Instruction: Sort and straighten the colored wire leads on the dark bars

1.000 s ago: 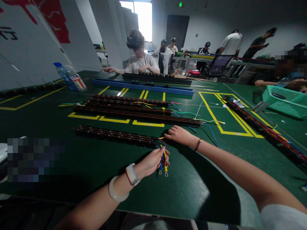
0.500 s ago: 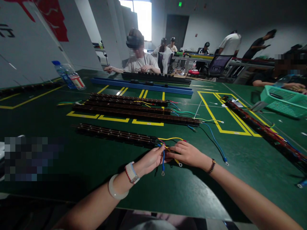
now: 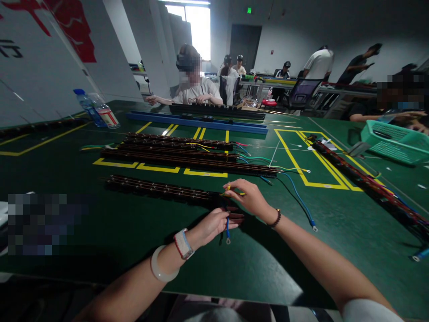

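A long dark strip (image 3: 161,188) with copper lines lies across the green table (image 3: 100,232) in front of me, with coloured wires coming out of its right end. My left hand (image 3: 211,226) is closed on a blue wire (image 3: 227,226) whose ring terminal hangs below the fingers. My right hand (image 3: 248,197) sits just above and right of it, pinching a yellow wire (image 3: 234,193) near the strip's end. Both hands are close together at that end.
Three more dark strips (image 3: 187,154) lie on yellow floor-style markings farther back, with loose blue and green wires (image 3: 298,197) to their right. A blue rail (image 3: 197,120), two bottles (image 3: 97,109), a green basket (image 3: 395,143) and another strip (image 3: 372,183) surround them. Other people sit behind.
My right hand came back from beyond the strip to the wire bundle and took the yellow wire, lifting it upward. My left hand keeps the blue wire, having let the others go.
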Motion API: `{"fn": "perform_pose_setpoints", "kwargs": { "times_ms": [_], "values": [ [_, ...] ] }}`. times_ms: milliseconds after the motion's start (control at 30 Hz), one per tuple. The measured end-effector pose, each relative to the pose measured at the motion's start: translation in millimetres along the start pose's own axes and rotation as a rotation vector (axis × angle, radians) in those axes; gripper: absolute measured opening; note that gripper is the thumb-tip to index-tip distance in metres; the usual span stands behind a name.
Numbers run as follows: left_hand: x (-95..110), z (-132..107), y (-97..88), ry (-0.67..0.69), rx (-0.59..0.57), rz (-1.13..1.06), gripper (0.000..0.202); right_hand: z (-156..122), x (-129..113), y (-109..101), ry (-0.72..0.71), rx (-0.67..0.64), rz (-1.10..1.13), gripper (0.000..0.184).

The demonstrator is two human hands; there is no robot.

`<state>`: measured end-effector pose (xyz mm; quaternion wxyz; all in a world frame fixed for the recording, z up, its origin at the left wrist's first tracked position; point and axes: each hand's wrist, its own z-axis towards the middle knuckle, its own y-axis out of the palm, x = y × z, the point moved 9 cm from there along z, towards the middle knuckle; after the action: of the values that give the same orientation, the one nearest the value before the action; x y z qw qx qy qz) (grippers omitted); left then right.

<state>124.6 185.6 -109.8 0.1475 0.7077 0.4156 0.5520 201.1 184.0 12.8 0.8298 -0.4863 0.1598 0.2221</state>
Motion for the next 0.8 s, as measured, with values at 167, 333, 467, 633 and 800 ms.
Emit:
{"fn": "perform_pose_setpoints", "kwargs": {
  "times_ms": [167,333,467,633,800],
  "values": [
    [0.7,1.8,2.3,0.044,-0.006,0.035,0.015,42.5,-26.3,37.9,-0.066,-0.104,-0.104,0.022],
    [4.2,2.7,0.6,0.051,0.049,0.096,0.024,53.1,-30.2,86.7,-0.092,-0.308,-0.246,0.024],
    [5.3,5.0,0.6,0.057,0.058,0.103,0.033,46.8,-25.5,96.3,-0.077,-0.316,-0.222,0.028],
    [5.0,1.2,0.3,0.037,0.033,0.189,0.029,33.2,-23.2,56.6,-0.034,-0.132,0.025,0.032],
    [4.6,-2.7,-14.2,-0.010,0.059,0.468,0.033,2.5,-0.2,3.9,0.055,0.015,0.083,0.027]
  ]
}}
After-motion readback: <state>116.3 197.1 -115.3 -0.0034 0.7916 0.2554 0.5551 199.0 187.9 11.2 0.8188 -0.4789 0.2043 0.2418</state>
